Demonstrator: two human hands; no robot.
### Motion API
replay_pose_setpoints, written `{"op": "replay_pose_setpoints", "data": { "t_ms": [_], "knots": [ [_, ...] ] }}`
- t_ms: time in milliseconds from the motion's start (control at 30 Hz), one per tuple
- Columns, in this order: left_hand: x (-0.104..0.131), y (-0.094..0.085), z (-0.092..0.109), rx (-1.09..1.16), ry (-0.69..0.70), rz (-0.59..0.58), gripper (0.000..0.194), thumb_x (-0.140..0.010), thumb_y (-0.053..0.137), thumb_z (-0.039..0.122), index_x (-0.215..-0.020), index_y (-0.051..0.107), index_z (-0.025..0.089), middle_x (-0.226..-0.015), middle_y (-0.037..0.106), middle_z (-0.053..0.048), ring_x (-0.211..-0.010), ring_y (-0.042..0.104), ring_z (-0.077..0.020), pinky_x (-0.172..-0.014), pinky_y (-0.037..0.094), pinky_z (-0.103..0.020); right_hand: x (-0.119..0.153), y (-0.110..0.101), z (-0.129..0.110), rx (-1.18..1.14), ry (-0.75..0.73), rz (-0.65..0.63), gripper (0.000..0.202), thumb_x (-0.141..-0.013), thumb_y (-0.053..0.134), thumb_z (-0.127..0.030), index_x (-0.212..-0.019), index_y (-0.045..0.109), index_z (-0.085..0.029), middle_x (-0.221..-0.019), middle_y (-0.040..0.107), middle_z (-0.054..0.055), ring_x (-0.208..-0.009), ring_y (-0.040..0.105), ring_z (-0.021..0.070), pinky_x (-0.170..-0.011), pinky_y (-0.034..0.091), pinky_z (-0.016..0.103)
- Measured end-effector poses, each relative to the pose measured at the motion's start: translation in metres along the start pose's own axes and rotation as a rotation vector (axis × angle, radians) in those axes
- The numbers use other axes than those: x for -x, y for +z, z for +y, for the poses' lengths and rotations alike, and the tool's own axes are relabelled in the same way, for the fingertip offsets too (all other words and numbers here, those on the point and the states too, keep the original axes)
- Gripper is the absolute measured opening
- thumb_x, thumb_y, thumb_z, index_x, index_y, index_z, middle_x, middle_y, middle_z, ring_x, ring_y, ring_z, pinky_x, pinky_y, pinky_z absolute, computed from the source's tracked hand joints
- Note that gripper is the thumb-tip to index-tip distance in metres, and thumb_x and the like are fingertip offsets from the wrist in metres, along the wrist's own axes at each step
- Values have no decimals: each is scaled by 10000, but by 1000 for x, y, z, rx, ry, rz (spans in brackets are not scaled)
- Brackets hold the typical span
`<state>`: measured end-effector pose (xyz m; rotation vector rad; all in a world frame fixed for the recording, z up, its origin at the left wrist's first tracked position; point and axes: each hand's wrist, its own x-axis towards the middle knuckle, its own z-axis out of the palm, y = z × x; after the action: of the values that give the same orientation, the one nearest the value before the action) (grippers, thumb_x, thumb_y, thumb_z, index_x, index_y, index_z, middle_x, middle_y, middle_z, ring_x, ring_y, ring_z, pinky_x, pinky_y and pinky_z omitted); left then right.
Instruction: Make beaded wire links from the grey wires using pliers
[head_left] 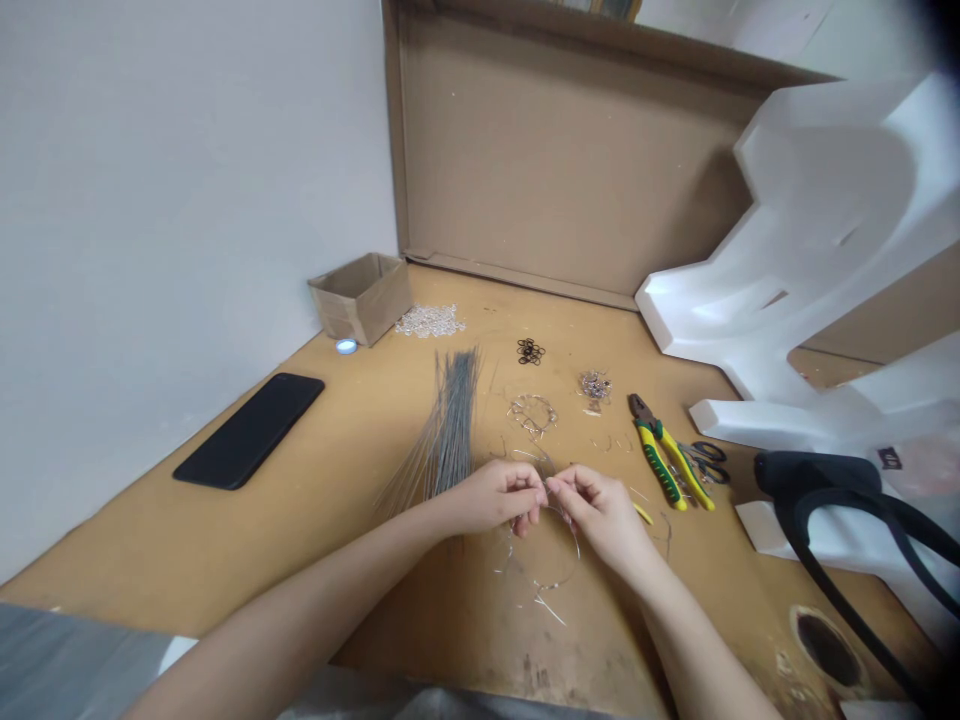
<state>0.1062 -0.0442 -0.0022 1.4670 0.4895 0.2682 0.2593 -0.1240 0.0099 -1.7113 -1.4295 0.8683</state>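
Observation:
My left hand (pixel 502 497) and my right hand (pixel 598 508) meet at the front middle of the table, fingertips pinched on a thin wire ring (pixel 577 553). The ring hangs below the fingers, with short wire ends sticking out at its lower side. A bundle of straight grey wires (pixel 457 420) lies just left of my left hand, partly under that forearm. Beyond my hands rests another wire ring (pixel 532 412) with small twisted ends. Loose bits of wire lie around both hands.
Green-yellow pliers (pixel 664 455) and dark scissors (pixel 706 462) lie right. Behind are black rings (pixel 530 351), a small metallic pile (pixel 595 385), clear pieces (pixel 430 320) and a cardboard box (pixel 361 298). A black phone (pixel 250 430) lies left; white foam (pixel 720 300) stands right.

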Motion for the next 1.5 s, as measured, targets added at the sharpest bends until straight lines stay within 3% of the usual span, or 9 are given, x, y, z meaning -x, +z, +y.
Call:
{"op": "replay_pose_setpoints", "data": {
  "t_ms": [300, 533, 867, 967, 1067, 1167, 1267, 1367, 1500],
  "knots": [
    [-2, -4, -2, 44, 8, -7, 205, -749, 530, 339, -734, 511, 136, -594, 545, 22, -479, 500, -69, -512, 401, -204, -2, -3, 2, -34, -10, 51, 290, -791, 502, -439, -692, 565, -174, -464, 447, -45, -431, 398, 95, -442, 316, 211],
    [-5, -9, -6, 56, 14, 174, 254, -726, 559, 383, -695, 564, 131, -579, 526, 33, -461, 445, -52, -500, 353, -184, -2, -4, -2, -118, 32, -3, 330, -758, 524, -489, -701, 572, -168, -481, 494, -34, -431, 446, 95, -467, 364, 215],
    [-5, -8, -1, 39, 7, 196, 237, -704, 584, 362, -761, 602, 132, -583, 518, 37, -450, 406, -44, -477, 339, -179, -3, -5, -5, -115, 27, -38, 372, -800, 454, -501, -671, 562, -169, -502, 520, -22, -448, 491, 107, -493, 399, 230],
    [-3, -12, 3, 48, 18, 190, 236, -714, 578, 361, -756, 595, 129, -591, 524, 38, -440, 397, -33, -470, 322, -171, 0, -21, -1, 97, -35, 23, 393, -856, 356, -473, -780, 602, -177, -650, 612, 26, -609, 579, 152, -612, 441, 268],
    [-2, -16, 5, 79, 33, 175, 243, -719, 576, 365, -737, 592, 123, -588, 522, 37, -432, 391, -28, -457, 307, -167, 10, -40, 13, 543, -44, 207, 352, -794, 464, -473, -1000, 591, -218, -953, 637, 69, -831, 590, 222, -729, 435, 334],
    [-2, -19, 2, 127, 63, 155, 248, -729, 570, 368, -729, 586, 121, -588, 527, 32, -428, 390, -26, -455, 303, -167, 24, -49, 29, 874, -74, 98, 400, -743, 523, -406, -1097, 558, -222, -1090, 594, 86, -1027, 509, 280, -817, 402, 375],
    [-3, -20, -1, 187, 86, 128, 254, -730, 571, 368, -691, 560, 117, -620, 556, 15, -425, 386, -23, -447, 296, -168, 32, -44, 39, 1042, -80, 9, 449, -714, 510, -263, -1157, 519, -189, -1127, 571, 100, -1026, 498, 276, -797, 409, 355],
    [-2, -21, -1, 251, 104, 107, 252, -724, 582, 359, -669, 538, 117, -624, 563, 9, -425, 374, -22, -434, 283, -166, 28, -36, 42, 1162, -93, 17, 507, -654, 483, -131, -1159, 516, -150, -1067, 588, 124, -949, 524, 266, -747, 411, 331],
    [0, -25, 3, 329, 100, 80, 228, -722, 593, 328, -680, 540, 111, -580, 534, 24, -405, 337, -14, -435, 274, -168, 14, -42, 41, 1162, -131, 43, 399, -661, 460, -98, -1037, 582, -158, -897, 620, 105, -878, 546, 241, -691, 405, 287]
  ]
}}
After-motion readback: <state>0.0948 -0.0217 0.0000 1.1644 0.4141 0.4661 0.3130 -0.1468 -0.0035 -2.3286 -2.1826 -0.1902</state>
